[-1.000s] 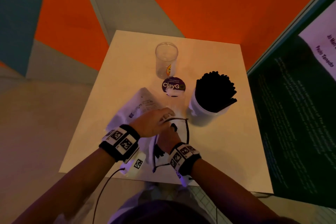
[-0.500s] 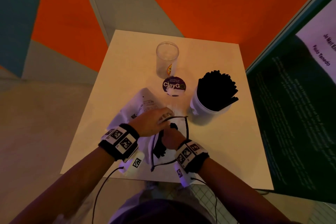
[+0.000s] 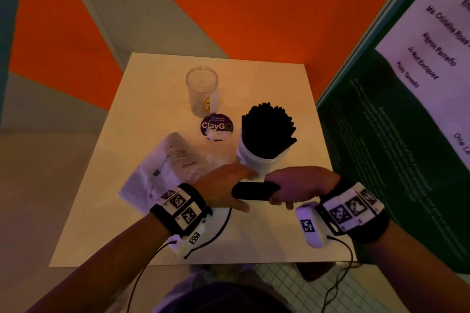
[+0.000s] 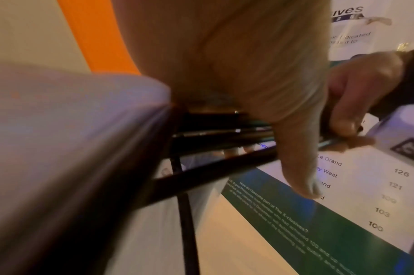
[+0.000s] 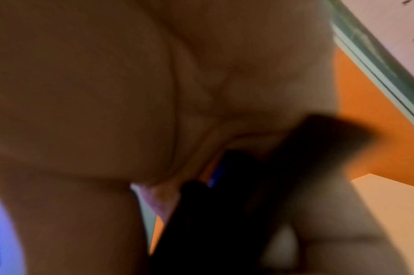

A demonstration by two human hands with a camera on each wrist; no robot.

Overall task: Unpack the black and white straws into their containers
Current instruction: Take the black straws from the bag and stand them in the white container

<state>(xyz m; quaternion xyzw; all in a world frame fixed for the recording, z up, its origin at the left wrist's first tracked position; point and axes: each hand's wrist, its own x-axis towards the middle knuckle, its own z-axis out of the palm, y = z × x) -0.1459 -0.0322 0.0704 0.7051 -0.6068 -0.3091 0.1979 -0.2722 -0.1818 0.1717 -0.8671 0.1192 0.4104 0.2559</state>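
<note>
Above the desk (image 3: 254,241), right hand (image 3: 302,185) fingers grip black straws (image 3: 254,190); left hand (image 3: 223,190) flat; white cup (image 3: 256,157) nearly full, clear cup (image 3: 202,91) empty.

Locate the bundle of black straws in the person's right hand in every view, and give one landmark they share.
Head: bundle of black straws lies level, lower centre, gripped by the right hand.
Left wrist: dark rods across the middle, behind the left hand.
Right wrist: blurred black mass, lower centre.
Shared landmark: the green printed board.
</note>
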